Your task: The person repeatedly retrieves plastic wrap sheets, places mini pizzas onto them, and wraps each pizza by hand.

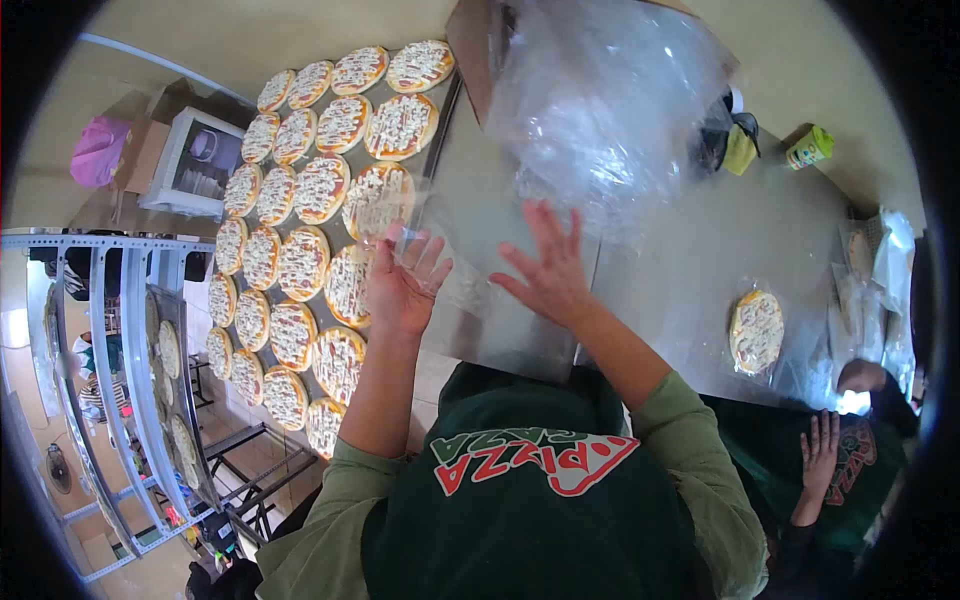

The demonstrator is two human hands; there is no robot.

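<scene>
My left hand (405,288) is raised beside the nearest row of pizzas, its fingers curled on a thin clear plastic bag (465,280). The bag is hard to make out against the steel. My right hand (550,268) hovers over the steel table (480,190) with fingers spread, holding nothing. To the left, several unbaked pizzas (301,262) with sauce and white shredded topping lie in rows on a metal surface. Part of one pizza (378,200) shows through clear film just beyond my left hand.
A large heap of clear plastic bags (600,110) spills from a cardboard box (472,50). On the right lies a bagged pizza (757,332), near a co-worker's hand (820,450). A metal rack (125,300) with pizza trays stands at left. A green cup (808,148) is at far right.
</scene>
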